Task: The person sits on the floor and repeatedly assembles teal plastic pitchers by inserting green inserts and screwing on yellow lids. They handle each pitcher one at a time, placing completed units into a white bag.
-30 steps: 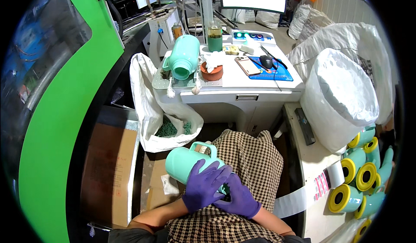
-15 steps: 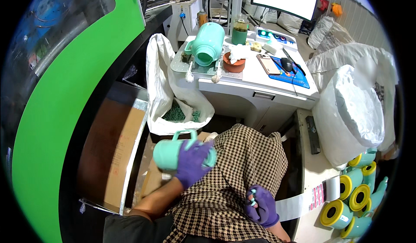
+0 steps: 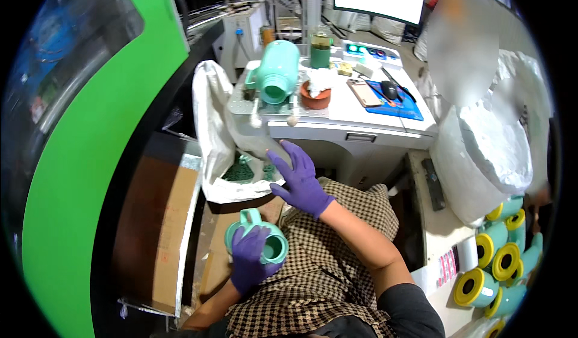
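Observation:
My left hand (image 3: 248,261), in a purple glove, grips a mint-green plastic jug body (image 3: 275,249) over my lap. The jug has a loop handle on its far side, and its round opening is tilted up toward me. My right hand (image 3: 304,184), gloved the same, is stretched out with fingers spread and nothing in it. It hovers by the near right rim of a white woven sack (image 3: 208,106). Green plastic scraps (image 3: 238,172) lie inside that sack. A checked cloth (image 3: 343,253) covers my lap.
A second mint-green jug body (image 3: 281,67) lies on a metal plate on the white desk (image 3: 337,121), beside a red-brown pot (image 3: 316,99). Yellow-rimmed green jug bodies (image 3: 506,261) crowd the right bench. A cardboard box (image 3: 162,241) and green machine panel (image 3: 66,175) stand left.
My right hand has moved from my lap forward and left to the sack, and the small green scraps it held are gone from it. My left hand has lowered and turned the jug body's opening upward.

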